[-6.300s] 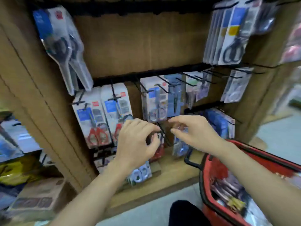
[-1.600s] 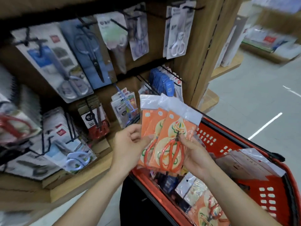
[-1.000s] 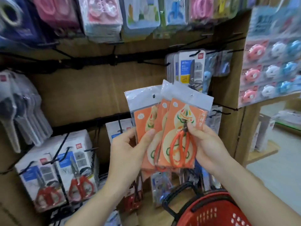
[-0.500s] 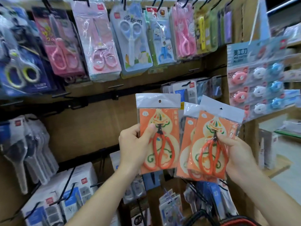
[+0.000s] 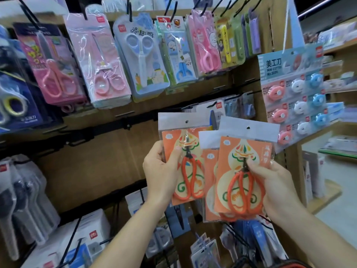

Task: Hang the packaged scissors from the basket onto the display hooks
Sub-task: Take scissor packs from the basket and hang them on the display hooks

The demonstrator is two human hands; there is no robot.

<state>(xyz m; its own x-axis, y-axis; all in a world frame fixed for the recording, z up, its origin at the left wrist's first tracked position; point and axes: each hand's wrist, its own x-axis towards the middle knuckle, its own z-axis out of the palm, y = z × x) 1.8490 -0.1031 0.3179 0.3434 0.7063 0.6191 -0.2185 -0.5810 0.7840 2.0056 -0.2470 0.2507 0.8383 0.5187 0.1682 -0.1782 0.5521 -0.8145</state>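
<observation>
Shop restock: a person's left hand (image 5: 160, 171) grips a clear plastic packet of orange-handled scissors (image 5: 195, 144) on an orange printed card, thumb pressed across the front and fingers curled behind, holding it upright before a brown board display wall (image 5: 92, 167). The right hand (image 5: 278, 188) pinches two matching packets, a front packet (image 5: 231, 157) overlapping a rear packet (image 5: 209, 171), thumb set near the scissors' pivot and fingers wrapped behind. The left hand's packet sits just beside the right hand's pair, edges overlapping, and all three are held in the air, clear of the hooks. Each carries a white header strip with a small punched hole. Above, black wire hooks (image 5: 173, 11) bear rows of pink and blue children's scissors packs (image 5: 104, 60); to the right hangs a pale blue card of round mini cutters (image 5: 289, 64). At the bottom edge, blurred, is what appears to be the rim of a red basket (image 5: 289, 265)
</observation>
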